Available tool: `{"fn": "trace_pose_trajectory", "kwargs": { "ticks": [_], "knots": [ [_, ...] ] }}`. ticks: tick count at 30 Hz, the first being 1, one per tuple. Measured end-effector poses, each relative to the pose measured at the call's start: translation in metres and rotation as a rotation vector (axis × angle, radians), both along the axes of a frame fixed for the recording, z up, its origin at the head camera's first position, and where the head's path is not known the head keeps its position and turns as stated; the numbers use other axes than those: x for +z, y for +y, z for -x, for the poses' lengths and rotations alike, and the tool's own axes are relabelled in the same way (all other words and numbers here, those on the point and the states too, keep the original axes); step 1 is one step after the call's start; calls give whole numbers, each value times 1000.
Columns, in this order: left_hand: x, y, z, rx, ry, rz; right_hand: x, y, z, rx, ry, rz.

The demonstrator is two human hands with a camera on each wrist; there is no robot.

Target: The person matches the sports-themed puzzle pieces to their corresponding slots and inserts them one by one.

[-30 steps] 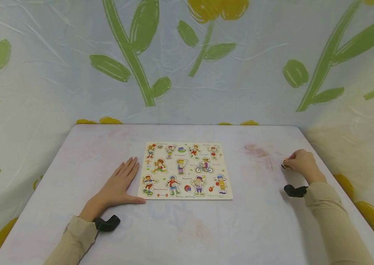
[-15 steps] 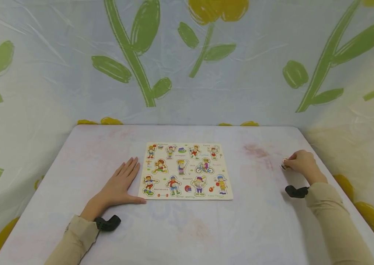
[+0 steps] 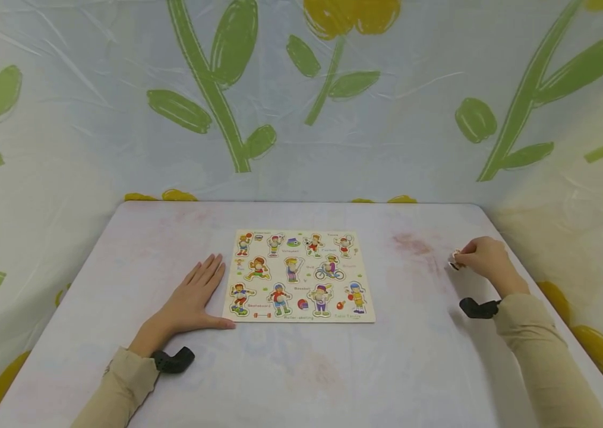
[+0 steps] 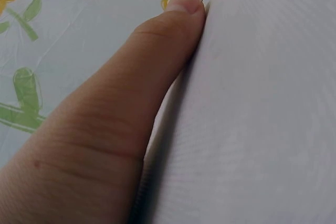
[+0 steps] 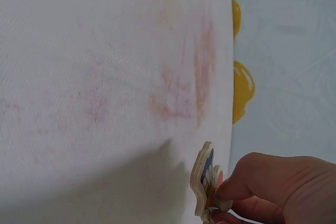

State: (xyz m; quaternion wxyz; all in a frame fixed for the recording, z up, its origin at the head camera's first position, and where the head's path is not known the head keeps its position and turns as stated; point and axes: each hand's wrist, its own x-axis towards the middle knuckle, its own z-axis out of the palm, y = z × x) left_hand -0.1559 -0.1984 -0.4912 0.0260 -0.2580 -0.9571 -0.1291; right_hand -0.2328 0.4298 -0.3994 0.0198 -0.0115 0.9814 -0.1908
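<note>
My right hand (image 3: pixel 491 264) pinches a small wooden puzzle piece (image 5: pixel 201 177) by its knob, close over the right side of the table. In the right wrist view the piece stands on edge, its printed face turned toward the fingers and partly hidden by them. A flat wooden puzzle board (image 3: pixel 278 273), printed with children playing sports, lies near the table's middle with knobbed figures across it. Left of it, my left hand (image 3: pixel 186 303) rests flat with fingers spread. Its thumb (image 4: pixel 178 14) touches the board's near left corner.
The white-covered table (image 3: pixel 301 374) has reddish smudges (image 3: pixel 412 242) between the board and my right hand. Behind it and at both sides hangs a pale sheet (image 3: pixel 387 148) with green stems and yellow flowers. Each wrist carries a black camera mount (image 3: pixel 479 308).
My right hand has risen slightly and shifted a little left with the puzzle piece, and more of the piece shows. The left hand and the board have stayed put.
</note>
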Motion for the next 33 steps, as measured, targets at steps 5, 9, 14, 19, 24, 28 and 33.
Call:
{"fn": "trace_pose_trajectory", "kwargs": {
  "ticks": [5, 9, 14, 19, 24, 28, 33],
  "knots": [
    [1, 1, -1, 2, -6, -9, 4, -9, 2, 17, 22, 0],
    [-1, 0, -1, 1, 3, -13, 9, -16, 2, 32, 33, 7],
    [-3, -1, 0, 0, 8, -11, 15, -26, 1, 61, 53, 17],
    [-2, 0, 1, -1, 2, -2, 23, -41, 0, 89, 76, 31],
    [-1, 0, 0, -3, 8, -2, 30, -52, -2, 110, 91, 42],
    [-1, 0, 0, -5, 15, -7, 36, -64, -6, 123, 116, 43],
    [-1, 0, 0, -6, 22, -13, 44, -78, -11, 135, 118, 46]
  ]
}}
